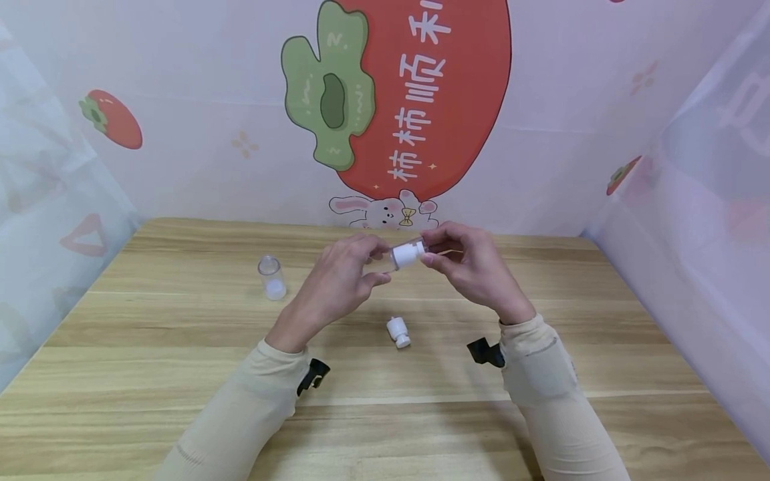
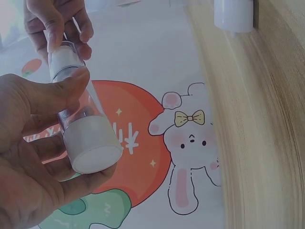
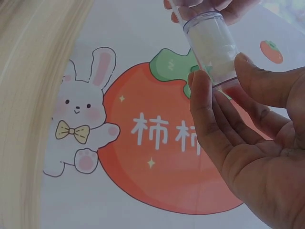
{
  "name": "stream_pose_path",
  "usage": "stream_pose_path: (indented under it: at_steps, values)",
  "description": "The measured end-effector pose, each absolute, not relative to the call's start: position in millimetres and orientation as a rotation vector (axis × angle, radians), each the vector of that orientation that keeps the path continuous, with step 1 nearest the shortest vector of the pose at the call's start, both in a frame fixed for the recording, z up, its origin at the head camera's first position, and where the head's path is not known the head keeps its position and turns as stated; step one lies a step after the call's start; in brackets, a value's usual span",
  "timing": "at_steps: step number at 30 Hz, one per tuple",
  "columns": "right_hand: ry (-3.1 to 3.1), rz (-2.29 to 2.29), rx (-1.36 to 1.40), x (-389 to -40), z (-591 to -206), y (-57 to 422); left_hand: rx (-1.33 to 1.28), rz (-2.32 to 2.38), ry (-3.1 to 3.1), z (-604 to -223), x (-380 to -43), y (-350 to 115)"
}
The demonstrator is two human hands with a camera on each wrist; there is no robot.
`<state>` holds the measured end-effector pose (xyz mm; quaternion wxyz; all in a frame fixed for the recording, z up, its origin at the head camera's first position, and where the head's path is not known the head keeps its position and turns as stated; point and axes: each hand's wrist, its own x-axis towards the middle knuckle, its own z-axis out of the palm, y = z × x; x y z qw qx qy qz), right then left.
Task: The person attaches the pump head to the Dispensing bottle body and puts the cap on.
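There it was, the clear plastic cylindrical bottle with white fittings (image 1: 406,255), held tilted beyond the small white plastic pump top (image 1: 398,332) lying on its side! The left hand (image 1: 337,277) gripped its body, thumb against fingers; the right hand (image 1: 472,267) pinched its clear plastic end cap (image 3: 214,47). A clear plastic container with a white bottom (image 1: 273,277) stood upright, left of and beyond that pump top. The step looked like seating or freeing the cap; the next move seemed to call for steady grips and straight alignment.
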<state>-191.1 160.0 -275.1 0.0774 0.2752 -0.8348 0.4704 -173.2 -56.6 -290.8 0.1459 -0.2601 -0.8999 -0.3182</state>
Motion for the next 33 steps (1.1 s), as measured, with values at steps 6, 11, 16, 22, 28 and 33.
stream_pose_path:
  at_steps: [6,11,16,22,28,33]
  values:
    - [-2.506,1.427,0.824,-189.7,-274.8,158.5,-0.752,-0.929,-2.595,-291.6,-174.7,-57.7]
    - [-2.522,1.417,0.812,-188.8,-274.8,157.2,-0.732,-0.947,-2.613,-292.0,-175.1,-58.0]
    - [-2.522,1.401,0.797,-190.0,-275.7,156.5,-0.716,-0.968,-2.622,-293.0,-176.5,-57.9]
    - [-2.576,1.313,0.796,-191.9,-278.1,157.6,-0.685,-0.993,-2.647,-294.8,-178.9,-58.2]
    - [-2.626,1.216,0.796,-191.4,-276.3,161.9,-0.635,-1.036,-2.669,-298.3,-182.8,-61.2]
    - [-2.643,1.181,0.765,-190.2,-274.7,164.7,-0.561,-1.136,-2.664,-302.7,-187.8,-65.1]
